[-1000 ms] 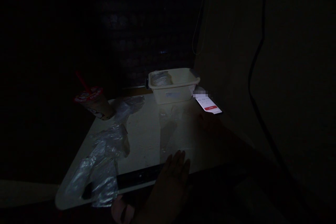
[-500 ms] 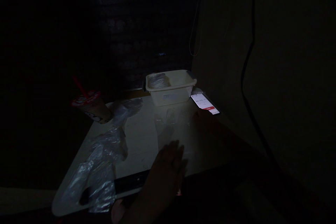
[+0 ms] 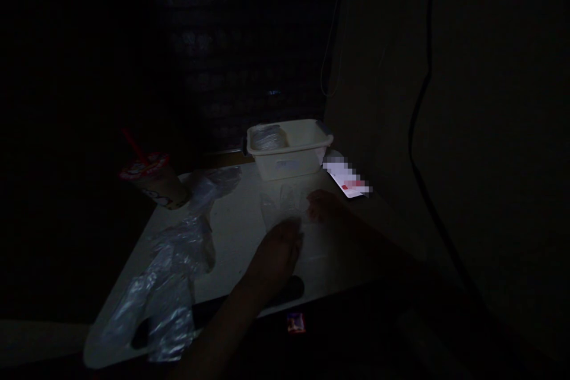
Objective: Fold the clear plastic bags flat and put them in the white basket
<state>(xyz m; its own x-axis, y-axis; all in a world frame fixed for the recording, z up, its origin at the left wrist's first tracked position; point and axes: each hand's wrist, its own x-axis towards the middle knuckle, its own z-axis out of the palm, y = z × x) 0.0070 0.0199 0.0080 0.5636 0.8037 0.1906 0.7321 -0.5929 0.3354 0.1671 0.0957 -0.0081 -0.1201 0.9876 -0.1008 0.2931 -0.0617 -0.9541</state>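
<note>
1. Clear plastic film (image 3: 272, 205) lies flat on the pale desk (image 3: 231, 231); I take it as my clock's centre, twelve at the far side.
2. My left hand (image 3: 278, 249) bends over its six o'clock edge; in the gloom I cannot tell whether that grip pinches anything.
3. My right hand (image 3: 326, 206) is at three o'clock, fingers curled at the film's edge, its grip equally unclear.
4. Just past twelve stands a white tub (image 3: 291, 165) holding a plastic-wrapped bundle (image 3: 269, 138).
5. Two o'clock: a lit phone (image 3: 347, 181).
6. Towards nine: a red-lidded cup (image 3: 155, 183) with a straw (image 3: 135, 145).
7. Eight: crumpled plastic (image 3: 178, 252).
</note>
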